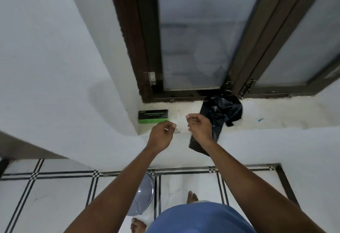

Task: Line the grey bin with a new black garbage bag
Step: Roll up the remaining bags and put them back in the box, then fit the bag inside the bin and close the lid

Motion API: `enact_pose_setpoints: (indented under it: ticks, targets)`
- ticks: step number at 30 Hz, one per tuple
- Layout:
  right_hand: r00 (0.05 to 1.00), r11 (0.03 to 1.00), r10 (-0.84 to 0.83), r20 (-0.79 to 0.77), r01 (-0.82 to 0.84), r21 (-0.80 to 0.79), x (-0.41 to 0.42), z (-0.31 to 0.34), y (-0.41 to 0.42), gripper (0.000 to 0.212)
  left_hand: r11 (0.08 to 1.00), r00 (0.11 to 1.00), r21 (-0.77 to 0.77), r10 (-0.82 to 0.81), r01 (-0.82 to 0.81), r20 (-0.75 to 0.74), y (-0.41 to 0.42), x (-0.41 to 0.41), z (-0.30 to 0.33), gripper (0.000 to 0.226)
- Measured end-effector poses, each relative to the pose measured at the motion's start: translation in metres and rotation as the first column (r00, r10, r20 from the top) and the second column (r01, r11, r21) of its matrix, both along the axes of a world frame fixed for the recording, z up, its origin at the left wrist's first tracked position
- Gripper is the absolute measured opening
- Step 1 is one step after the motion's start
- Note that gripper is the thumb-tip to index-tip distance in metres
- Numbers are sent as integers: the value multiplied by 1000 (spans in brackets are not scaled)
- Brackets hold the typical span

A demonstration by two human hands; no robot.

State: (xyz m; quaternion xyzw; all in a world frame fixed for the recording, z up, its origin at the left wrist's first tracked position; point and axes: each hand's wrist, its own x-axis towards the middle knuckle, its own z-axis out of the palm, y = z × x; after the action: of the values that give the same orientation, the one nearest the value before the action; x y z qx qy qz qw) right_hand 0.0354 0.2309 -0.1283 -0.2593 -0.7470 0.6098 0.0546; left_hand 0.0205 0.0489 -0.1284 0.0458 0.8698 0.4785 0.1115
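While my left hand [161,133] and right hand [198,126] hover curled and empty, I should pinch the black garbage bag [220,113] at two o'clock by its edge.

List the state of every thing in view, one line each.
Black garbage bag: crumpled on the sill, one end hanging over its edge.
Grey bin: on the floor, no bag seen in it.
Green box: closed, flat on the sill.
Left hand: curled, grip unclear.
Right hand: curled, grip unclear.
Window: shut.
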Motion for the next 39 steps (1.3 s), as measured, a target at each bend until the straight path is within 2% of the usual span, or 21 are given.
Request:
enact_pose_setpoints:
  ticks: [4,7,11,12,14,16,18,19,20,21,22,23,24,26,27,30,32,34,36,37,39]
  targets:
    - [996,996,-82,41,83,-24,22,-1,41,8,991,993,-79,-105,108,46,55,-4,-3,17]
    - [993,994,-101,58,103,-21,34,-1,72,8,945,995,-314,-81,95,57,89,-2,-7,38]
    - [994,997,-75,79,74,16,37,-12,98,11,869,991,-477,-109,133,79,111,0,-3,66]
    - [994,997,-72,86,72,9,38,-14,102,10,843,985,-510,-140,171,100,115,-1,-5,63]
    - [994,998,-63,93,64,-6,38,-13,105,11,827,975,-517,-172,222,143,120,-1,-6,40]
    - [997,1000,-20,80,21,-7,40,-5,106,28,908,974,-373,-131,193,185,122,-1,-4,22]
    - [993,995,98,64,-98,-11,45,6,105,71,1000,940,-13,-10,15,340,121,-5,6,23]
    - [980,982,188,70,-189,9,48,10,105,98,975,888,188,16,-115,460,119,-6,17,22]
    - [956,957,279,91,-285,60,51,14,103,121,913,840,337,9,-228,543,116,-7,29,22]
    - [928,918,356,114,-370,146,55,15,101,133,861,814,413,2,-297,581,113,-8,38,25]
    - [905,875,408,118,-425,234,58,16,95,131,821,804,457,2,-341,594,109,-10,49,27]
    - [897,849,432,92,-439,294,59,16,88,115,801,807,476,13,-362,591,104,-10,60,28]
    - [909,857,415,43,-406,318,59,14,82,86,790,808,485,23,-375,588,101,-11,71,29]
    - [939,916,342,-42,-323,238,60,19,64,29,781,827,495,46,-380,561,87,-10,87,30]
    - [953,947,299,-53,-289,140,60,24,56,16,792,840,493,46,-360,540,79,-7,93,34]
    - [979,962,200,-44,-205,-179,65,41,34,12,889,890,414,-16,-196,455,49,5,105,50]
    - [986,939,159,-45,-165,-302,73,48,17,11,943,916,329,-85,-54,393,27,22,110,55]
    - [995,923,88,-42,-97,-373,84,52,-6,11,974,931,217,-137,65,337,-1,39,112,58]
    - [1000,909,23,-14,-27,-416,95,51,-30,12,984,939,120,-165,134,302,-32,52,109,45]
    - [1000,902,5,1,-4,-432,101,49,-43,13,981,933,114,-185,157,307,-51,57,107,36]
    - [999,915,0,36,14,-404,115,42,-67,11,968,905,198,-220,155,363,-88,68,104,27]
